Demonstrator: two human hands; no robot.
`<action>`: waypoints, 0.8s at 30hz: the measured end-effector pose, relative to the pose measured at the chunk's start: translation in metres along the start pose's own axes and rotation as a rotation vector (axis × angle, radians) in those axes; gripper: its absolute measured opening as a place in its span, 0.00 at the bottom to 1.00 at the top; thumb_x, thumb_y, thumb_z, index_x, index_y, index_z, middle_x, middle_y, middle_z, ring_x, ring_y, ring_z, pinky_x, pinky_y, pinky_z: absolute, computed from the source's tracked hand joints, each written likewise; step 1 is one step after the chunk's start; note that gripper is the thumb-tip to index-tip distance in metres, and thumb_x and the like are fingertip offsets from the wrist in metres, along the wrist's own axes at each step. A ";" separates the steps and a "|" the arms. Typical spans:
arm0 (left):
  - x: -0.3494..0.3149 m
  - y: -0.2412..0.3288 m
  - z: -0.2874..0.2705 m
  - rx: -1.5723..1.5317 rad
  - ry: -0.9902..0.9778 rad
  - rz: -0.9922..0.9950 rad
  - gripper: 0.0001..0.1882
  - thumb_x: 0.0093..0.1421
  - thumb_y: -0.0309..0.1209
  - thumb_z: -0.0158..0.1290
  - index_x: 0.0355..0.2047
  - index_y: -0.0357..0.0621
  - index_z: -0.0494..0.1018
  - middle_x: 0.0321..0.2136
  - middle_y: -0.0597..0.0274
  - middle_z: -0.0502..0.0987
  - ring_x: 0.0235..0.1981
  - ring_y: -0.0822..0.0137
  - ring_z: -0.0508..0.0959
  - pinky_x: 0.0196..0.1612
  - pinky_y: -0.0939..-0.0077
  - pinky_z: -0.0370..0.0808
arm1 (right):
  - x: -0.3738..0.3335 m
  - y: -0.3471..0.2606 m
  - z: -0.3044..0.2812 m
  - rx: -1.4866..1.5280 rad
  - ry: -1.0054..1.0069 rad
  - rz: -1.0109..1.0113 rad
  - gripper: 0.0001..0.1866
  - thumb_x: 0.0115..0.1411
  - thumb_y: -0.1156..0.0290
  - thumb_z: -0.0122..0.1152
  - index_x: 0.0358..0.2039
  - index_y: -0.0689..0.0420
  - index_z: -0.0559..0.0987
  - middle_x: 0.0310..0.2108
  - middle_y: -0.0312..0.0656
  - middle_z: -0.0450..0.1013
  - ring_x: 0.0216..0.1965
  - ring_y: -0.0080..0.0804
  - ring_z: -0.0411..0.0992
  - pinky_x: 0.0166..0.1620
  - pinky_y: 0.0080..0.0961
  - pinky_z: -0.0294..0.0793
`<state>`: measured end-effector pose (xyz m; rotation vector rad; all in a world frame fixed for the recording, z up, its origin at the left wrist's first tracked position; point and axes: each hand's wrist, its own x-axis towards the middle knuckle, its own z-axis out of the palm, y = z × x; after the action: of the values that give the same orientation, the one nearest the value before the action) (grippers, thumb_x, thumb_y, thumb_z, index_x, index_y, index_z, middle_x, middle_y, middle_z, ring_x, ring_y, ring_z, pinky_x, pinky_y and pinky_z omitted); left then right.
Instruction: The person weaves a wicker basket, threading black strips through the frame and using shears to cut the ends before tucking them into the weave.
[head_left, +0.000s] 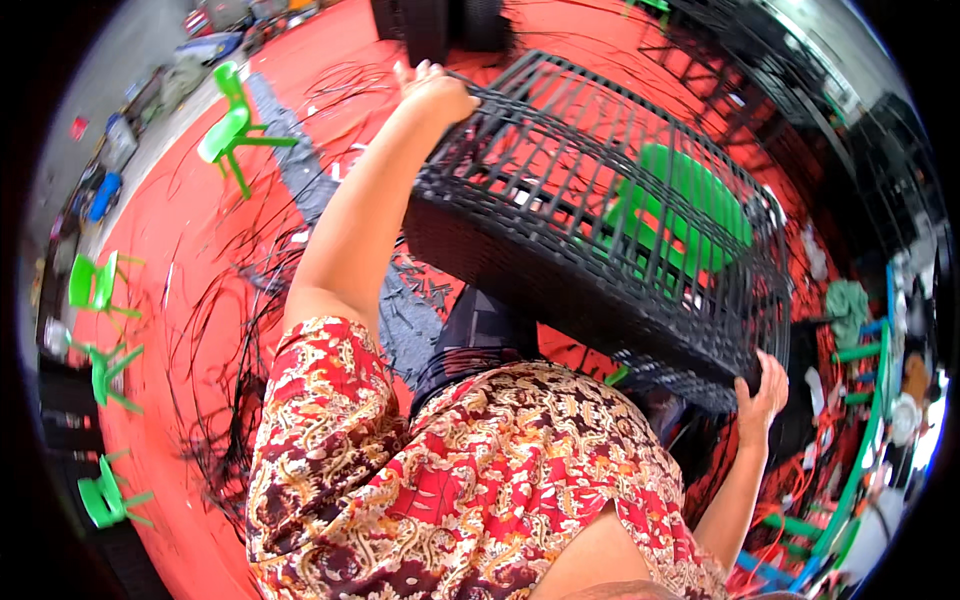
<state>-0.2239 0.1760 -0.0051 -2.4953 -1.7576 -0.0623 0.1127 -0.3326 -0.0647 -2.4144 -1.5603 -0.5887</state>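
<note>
Black woven wicker chair frame (600, 240), half-woven, tilted, held aloft

Black woven frame (600, 230) up front, bright green chair (680, 215) showing through its bars, red floor (200, 250) all around, red-and-cream floral sleeve (320, 400) near, green chairs (230, 125) far left.

The red floor (200, 230) carried everything. Loose black wicker strands (225, 330) lay scattered on it, left of and below the left hand's grip. Four small green plastic chairs (232, 125) stood on it farther left of that grip. A fifth green chair (680, 215) stood between the two grips, behind the bars.
</note>
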 end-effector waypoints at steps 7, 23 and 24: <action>0.077 -0.023 0.125 -0.536 -0.073 0.364 0.19 0.57 0.44 0.45 0.35 0.41 0.73 0.29 0.57 0.75 0.31 0.61 0.73 0.36 0.62 0.68 | 0.030 0.021 0.028 0.045 0.030 -0.027 0.29 0.45 0.49 0.61 0.47 0.47 0.70 0.48 0.42 0.66 0.51 0.41 0.61 0.51 0.40 0.57; -0.052 0.016 0.019 -0.555 0.226 0.571 0.19 0.57 0.43 0.44 0.37 0.40 0.72 0.31 0.56 0.73 0.34 0.60 0.71 0.38 0.63 0.66 | -0.241 0.079 0.074 0.950 0.522 1.676 0.12 0.55 0.63 0.49 0.24 0.57 0.76 0.19 0.33 0.69 0.19 0.22 0.63 0.23 0.20 0.61; -0.063 0.015 0.020 -0.568 0.196 0.577 0.19 0.57 0.43 0.44 0.37 0.40 0.72 0.31 0.56 0.73 0.34 0.60 0.71 0.38 0.63 0.66 | -0.263 0.067 0.097 0.996 0.550 1.706 0.12 0.54 0.64 0.50 0.25 0.58 0.76 0.20 0.34 0.69 0.20 0.23 0.64 0.23 0.21 0.62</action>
<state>-0.2318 0.1137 -0.0309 -3.1382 -0.9813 -0.8294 0.0994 -0.5407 -0.2634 -1.6134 0.5636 0.0040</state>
